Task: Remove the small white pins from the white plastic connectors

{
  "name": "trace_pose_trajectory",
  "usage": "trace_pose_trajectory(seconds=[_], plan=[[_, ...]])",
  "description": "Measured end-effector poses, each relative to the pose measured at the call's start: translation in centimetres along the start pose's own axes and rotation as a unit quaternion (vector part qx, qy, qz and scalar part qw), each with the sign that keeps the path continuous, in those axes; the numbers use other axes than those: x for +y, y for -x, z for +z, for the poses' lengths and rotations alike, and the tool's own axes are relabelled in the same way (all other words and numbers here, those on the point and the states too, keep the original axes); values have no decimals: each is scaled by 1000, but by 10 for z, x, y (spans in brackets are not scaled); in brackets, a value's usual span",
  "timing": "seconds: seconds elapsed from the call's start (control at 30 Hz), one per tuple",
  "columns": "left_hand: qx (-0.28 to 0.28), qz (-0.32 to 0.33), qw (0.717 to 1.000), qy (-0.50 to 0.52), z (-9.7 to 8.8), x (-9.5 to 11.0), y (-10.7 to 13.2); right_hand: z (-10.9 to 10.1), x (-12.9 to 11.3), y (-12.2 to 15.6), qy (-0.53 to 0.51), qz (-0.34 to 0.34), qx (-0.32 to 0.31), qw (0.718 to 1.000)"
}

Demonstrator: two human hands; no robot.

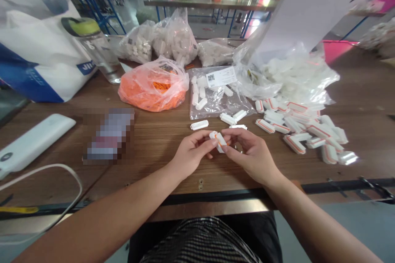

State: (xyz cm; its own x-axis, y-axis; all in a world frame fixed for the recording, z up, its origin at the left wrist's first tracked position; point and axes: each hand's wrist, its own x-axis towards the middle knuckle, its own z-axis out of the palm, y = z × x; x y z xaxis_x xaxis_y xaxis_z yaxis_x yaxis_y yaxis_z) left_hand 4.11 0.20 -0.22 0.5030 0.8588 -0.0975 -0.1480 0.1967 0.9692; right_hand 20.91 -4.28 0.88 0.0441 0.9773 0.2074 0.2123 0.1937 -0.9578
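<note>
Left hand (193,152), right hand (251,157), pinching one white plastic piece (218,141)

Plastic bags (175,35) behind, loose parts (317,131) right

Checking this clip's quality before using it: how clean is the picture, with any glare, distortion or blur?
Head view: a pixelated patch hides something on the table; the wide lens bends the table's edges; glare whitens the white pieces at right; the left hand, right hand and held piece look fairly sharp.
</note>
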Motion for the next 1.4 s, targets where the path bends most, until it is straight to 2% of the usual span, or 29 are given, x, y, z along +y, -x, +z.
trace_pose_trajectory(seconds=[0.1, 0.3, 0.43, 0.7, 1.0, 1.13, 1.23, 1.4], plan=[[11, -8, 1000, 19, -1, 0, 0, -2, 0, 1, 10, -21, 1, 1000], [20, -30, 997, 66, -2, 3, -2, -3, -5, -1, 109, -103, 5, 989], [16, -36, 996, 83, -3, 4, -2, -2, -8, -1, 137, -132, 10, 982], [24, -39, 995, 83, -2, 1, -3, -5, -4, -1, 165, -142, 6, 976], [21, -30, 993, 108, -1, 3, -1, -2, -3, 1, 187, -192, 28, 963], [34, -36, 991, 124, -2, 3, -3, -1, -1, 3, 190, -206, 16, 960], [30, -41, 991, 126, -2, 4, -3, -2, -2, 4, 184, -201, 7, 962], [15, -41, 992, 114, -3, 3, -3, -4, -5, 5, 169, -181, 27, 968]])
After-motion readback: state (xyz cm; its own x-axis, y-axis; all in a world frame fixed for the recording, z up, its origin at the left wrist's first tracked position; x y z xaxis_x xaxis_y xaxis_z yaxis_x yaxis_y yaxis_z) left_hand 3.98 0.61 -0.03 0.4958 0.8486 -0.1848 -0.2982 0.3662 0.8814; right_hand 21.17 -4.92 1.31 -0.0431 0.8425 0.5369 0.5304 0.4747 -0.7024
